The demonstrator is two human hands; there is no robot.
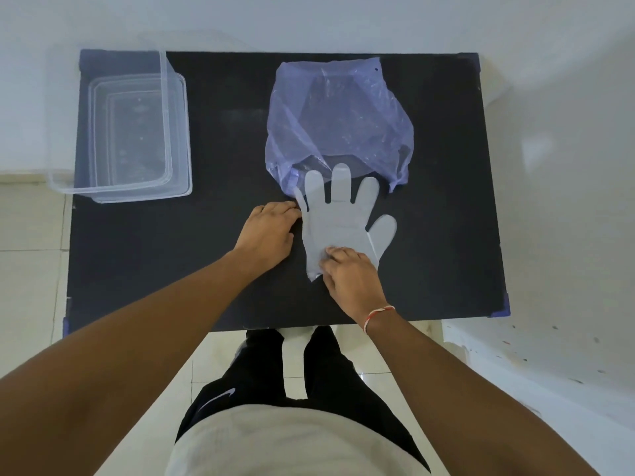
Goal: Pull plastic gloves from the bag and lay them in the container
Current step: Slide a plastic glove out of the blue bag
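Where the frame centre lies, a black table (171, 255) fills most of the view, with pale floor tiles around it. On its upper right part rests a translucent purple plastic bag (338, 115), crumpled, its mouth facing the lower edge of the frame. At the upper left of the frame stands a clear rectangular container (137, 132), well apart from the bag; nothing is visible inside it, and its left side overhangs the table edge.

Just below the bag mouth, one plastic glove (338, 221) lies flat on the table, fingers spread toward the bag and thumb pointing right; its fingertips overlap the bag's opening.

The left hand (266, 233) sits at the glove's left edge, fingers curled and touching the edge near the little finger; whether it actually grips the film cannot be told. The right hand (352, 274) lies on the cuff end, fingertips bunching the plastic there in a pinch. A red-and-white thread bracelet (376, 316) circles the right wrist.
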